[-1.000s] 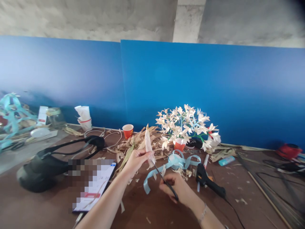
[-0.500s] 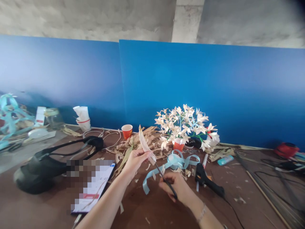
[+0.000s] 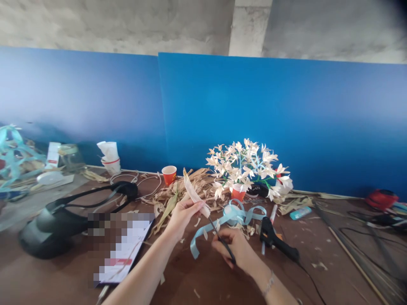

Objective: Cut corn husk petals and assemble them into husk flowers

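Between the thumb and fingers of my left hand (image 3: 182, 218) is a pale dried corn husk (image 3: 192, 189), its long tip pointing up and away. My right hand (image 3: 233, 248) is closed around black-handled scissors (image 3: 224, 242). Their blades reach up to the lower end of the husk, close to my left fingertips; whether they touch it I cannot tell. Behind the hands lies a heap of dried husks (image 3: 203, 182). A light blue ribbon (image 3: 199, 237) curls on the table beneath the scissors.
White husk flowers (image 3: 244, 163) stand in a red paper cup (image 3: 238, 194). A black glue gun (image 3: 278, 241) with its cord lies right of my right hand. Another red cup (image 3: 169, 176) is behind the left hand. A tablet (image 3: 127, 254) and a black bag (image 3: 51, 233) lie at left.
The husk in my left hand has shifted slightly left and its lower end has turned a little. The right hand with the scissors has hardly moved.
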Motion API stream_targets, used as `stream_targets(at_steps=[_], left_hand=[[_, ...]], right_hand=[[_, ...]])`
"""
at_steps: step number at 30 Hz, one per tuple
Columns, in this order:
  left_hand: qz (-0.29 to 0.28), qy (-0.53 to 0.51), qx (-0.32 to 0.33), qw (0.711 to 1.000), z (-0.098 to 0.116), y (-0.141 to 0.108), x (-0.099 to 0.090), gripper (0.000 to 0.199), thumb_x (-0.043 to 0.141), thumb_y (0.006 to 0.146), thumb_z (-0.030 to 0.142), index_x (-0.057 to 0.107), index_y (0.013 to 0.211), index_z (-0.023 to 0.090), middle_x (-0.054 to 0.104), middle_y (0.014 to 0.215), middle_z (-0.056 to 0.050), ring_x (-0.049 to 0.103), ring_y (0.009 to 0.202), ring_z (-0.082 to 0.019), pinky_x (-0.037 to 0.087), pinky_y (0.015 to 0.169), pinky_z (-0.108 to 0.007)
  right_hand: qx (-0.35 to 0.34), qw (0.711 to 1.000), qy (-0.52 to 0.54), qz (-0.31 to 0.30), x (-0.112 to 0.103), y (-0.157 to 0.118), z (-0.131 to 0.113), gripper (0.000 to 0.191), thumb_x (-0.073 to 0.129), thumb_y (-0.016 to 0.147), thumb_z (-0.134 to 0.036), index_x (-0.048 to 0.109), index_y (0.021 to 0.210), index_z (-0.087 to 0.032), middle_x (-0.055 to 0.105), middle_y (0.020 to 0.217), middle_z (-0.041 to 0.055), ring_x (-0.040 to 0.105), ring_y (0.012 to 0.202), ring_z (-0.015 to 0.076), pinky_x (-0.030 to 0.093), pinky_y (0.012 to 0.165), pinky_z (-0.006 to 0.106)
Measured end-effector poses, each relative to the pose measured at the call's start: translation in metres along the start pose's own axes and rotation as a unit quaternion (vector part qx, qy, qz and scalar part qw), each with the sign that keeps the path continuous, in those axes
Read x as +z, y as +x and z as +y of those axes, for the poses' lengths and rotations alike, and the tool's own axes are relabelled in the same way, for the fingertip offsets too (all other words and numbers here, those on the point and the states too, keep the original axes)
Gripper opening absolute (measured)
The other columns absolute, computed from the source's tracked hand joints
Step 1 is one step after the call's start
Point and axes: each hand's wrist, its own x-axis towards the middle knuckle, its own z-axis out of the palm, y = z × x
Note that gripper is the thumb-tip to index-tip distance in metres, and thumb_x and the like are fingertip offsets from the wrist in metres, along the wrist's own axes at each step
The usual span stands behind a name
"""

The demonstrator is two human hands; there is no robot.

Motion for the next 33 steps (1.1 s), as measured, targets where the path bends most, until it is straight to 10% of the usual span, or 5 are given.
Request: stream_targets(at_steps=[33], left_hand=[[-0.046,-0.038,-0.039,0.997,-0.0030,-0.0017,0.0036,0.026,0.073,0.061,0.032,0.073,0.075,0.009,0.067,0.067,-0.008,0.051,0.054,-0.010,0.039,0.052,-0.020]], right_hand=[[-0.010,1.000,0.011,0.023,0.0002,0.0030,0.0067,0.033,0.065,0.067,-0.046,0.054,0.068,-0.015,0.040,0.042,-0.0091,0.036,0.030,0.0037,0.030,0.029,0.015]])
